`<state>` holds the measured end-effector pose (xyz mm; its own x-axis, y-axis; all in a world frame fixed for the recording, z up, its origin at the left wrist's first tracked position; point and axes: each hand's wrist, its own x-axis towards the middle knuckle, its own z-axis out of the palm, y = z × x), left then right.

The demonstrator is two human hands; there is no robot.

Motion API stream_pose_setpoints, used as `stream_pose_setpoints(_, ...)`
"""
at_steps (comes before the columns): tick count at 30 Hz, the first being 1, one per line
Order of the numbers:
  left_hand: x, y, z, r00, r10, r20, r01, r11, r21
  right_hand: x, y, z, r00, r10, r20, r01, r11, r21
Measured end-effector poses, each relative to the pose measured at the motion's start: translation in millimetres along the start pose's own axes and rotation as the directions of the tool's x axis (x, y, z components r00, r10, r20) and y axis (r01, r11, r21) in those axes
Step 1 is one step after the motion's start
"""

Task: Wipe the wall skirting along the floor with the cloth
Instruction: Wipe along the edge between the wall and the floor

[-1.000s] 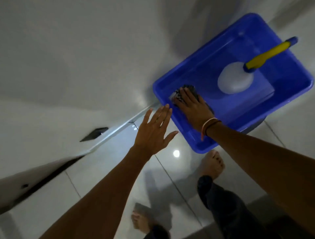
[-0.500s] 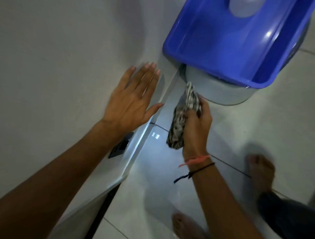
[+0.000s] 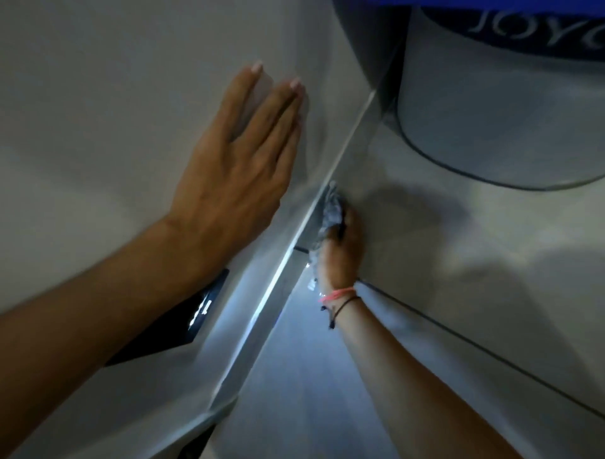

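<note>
R hand (image 3: 340, 255) grip closed round a bunched grey cloth (image 3: 332, 209), pressed vs. the skirting (image 3: 294, 258) at floor (image 3: 491, 245) level, approx. frame centre; L hand (image 3: 235, 163) flat & open on the wall (image 3: 98, 98) at 10 o'clock, holding nothing, prob. as a brace. To do the stroke well: keep cloth pushed into the skirting face & top edge, run lengthwise w/ steady pressure toward 1 o'clock, refold when soiled. Containers: blue tub (image 3: 491, 3) atop a pale lettered bucket (image 3: 507, 108) at 1 o'clock, near the skirting; contents of both hidden from this angle.
</note>
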<state>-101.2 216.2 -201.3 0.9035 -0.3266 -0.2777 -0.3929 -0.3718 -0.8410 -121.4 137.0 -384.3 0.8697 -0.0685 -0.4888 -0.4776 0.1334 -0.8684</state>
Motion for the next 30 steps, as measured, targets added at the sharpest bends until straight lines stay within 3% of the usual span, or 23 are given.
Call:
stream_pose_setpoints(2, 1.9, 0.8, 1.0, 1.0, -0.01, 0.004, 0.01, 0.999, 0.032, -27.0, 8.7, 15.3, 0.994, -0.042, 0.103, 0.045, 0.998, -0.032)
stream_pose_setpoints(6, 3.4, -0.6, -5.0, 0.995, 0.041, 0.094, -0.043, 0.999, 0.021, -72.3, 17.3, 18.1, 0.976, 0.045, 0.215, -0.049, 0.999, 0.017)
stream_pose_setpoints(10, 8.3, -3.1, -7.4, 0.99, 0.103, 0.096, -0.104, 0.995, 0.006, 16.7, -2.6, 14.6, 0.981, 0.008, 0.192, 0.006, 0.997, -0.07)
stream_pose_setpoints(13, 18.0, 4.9, -6.2, 0.991, 0.099, 0.09, -0.1, 0.995, 0.012, 45.8, -14.4, 6.2, 0.968, -0.041, 0.246, 0.049, 0.998, -0.028)
stream_pose_setpoints(19, 9.5, 5.0, -3.4, 0.983, 0.134, 0.127, -0.137, 0.99, 0.02, -64.8, 30.4, -16.6, 0.883, 0.022, 0.468, 0.028, 0.995, -0.098)
stream_pose_setpoints(24, 8.4, -17.8, -14.9, 0.967, 0.189, 0.169, -0.201, 0.978, 0.057, 47.9, -15.3, -13.3, 0.925, -0.087, 0.369, 0.163, 0.97, -0.18)
stream_pose_setpoints(26, 16.1, -26.2, -18.2, 0.968, 0.19, 0.163, -0.207, 0.974, 0.092, 86.3, -29.5, -8.0, 0.953, -0.087, 0.292, 0.141, 0.975, -0.171)
stream_pose_setpoints(30, 30.5, -26.6, -19.6, 0.968, 0.171, 0.183, -0.192, 0.976, 0.106, 34.3, 7.3, 3.5, 0.944, -0.124, 0.306, 0.177, 0.972, -0.152)
